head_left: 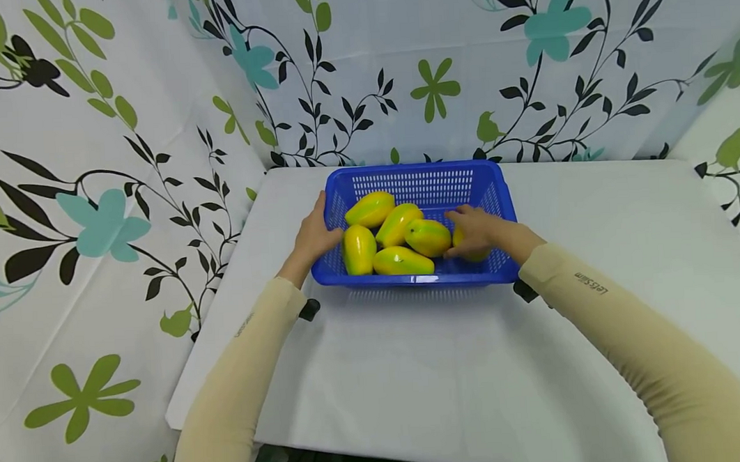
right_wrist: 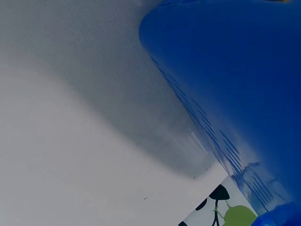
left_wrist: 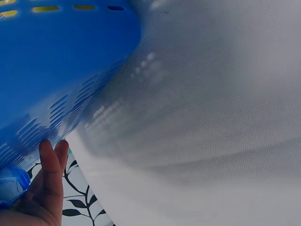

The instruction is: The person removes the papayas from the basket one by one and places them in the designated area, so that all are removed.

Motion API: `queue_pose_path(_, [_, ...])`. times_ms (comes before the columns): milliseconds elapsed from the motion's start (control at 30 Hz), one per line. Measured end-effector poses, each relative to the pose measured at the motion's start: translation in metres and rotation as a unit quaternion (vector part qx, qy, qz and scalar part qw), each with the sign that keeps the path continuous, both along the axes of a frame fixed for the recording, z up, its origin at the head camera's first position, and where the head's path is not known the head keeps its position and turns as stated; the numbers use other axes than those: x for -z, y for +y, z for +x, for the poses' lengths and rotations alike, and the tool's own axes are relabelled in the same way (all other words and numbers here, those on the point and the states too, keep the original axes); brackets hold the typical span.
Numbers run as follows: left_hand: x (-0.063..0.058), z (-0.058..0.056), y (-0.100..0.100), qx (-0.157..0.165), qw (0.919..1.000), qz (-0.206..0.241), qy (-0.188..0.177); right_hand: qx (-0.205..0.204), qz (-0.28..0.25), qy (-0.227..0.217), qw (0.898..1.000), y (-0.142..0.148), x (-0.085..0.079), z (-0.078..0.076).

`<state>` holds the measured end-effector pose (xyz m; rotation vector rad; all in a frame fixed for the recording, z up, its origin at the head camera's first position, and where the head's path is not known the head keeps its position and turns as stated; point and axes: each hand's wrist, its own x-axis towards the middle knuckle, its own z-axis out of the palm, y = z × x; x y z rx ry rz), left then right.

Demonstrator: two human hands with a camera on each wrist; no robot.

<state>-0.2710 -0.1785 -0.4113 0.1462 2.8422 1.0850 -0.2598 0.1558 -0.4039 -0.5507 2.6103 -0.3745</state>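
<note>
A blue plastic basket [head_left: 411, 181] with slotted walls holds several glossy yellow-green mangoes [head_left: 400, 261]. My left hand [head_left: 315, 235] grips the basket at its left side, with the thumb at the rim. In the left wrist view, fingers [left_wrist: 51, 174] of that hand lie against the outside of the slotted wall. Inside the basket, at its right end, my right hand [head_left: 475, 229] holds another mango [head_left: 475, 256], partly covered by the fingers. The right wrist view shows the basket's outer side [right_wrist: 225, 94], while the right hand itself is hidden there.
The basket stands towards the back of a table under a white cloth [head_left: 377, 370]. Behind and to the left hangs a white curtain [head_left: 347, 44] printed with leaves and flowers. The table's front edge crosses the bottom of the head view.
</note>
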Motion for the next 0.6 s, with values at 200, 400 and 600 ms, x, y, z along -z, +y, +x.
queue_pose_path(200, [0.0011,0.0033,-0.0004,0.0,1.0,0.0,0.005,-0.009,0.009,0.007,1.0,-0.0015,0.0041,0.0027])
queue_pose_path(400, [0.0036,0.0058,-0.0025,0.001,0.9999,0.002,0.012,-0.005,0.017,0.001,1.0,-0.0027,0.0075,0.0059])
queue_pose_path(600, [0.0013,0.0061,0.0,0.001,0.9999,0.003,0.016,-0.002,0.017,0.004,1.0,-0.0005,0.0043,0.0074])
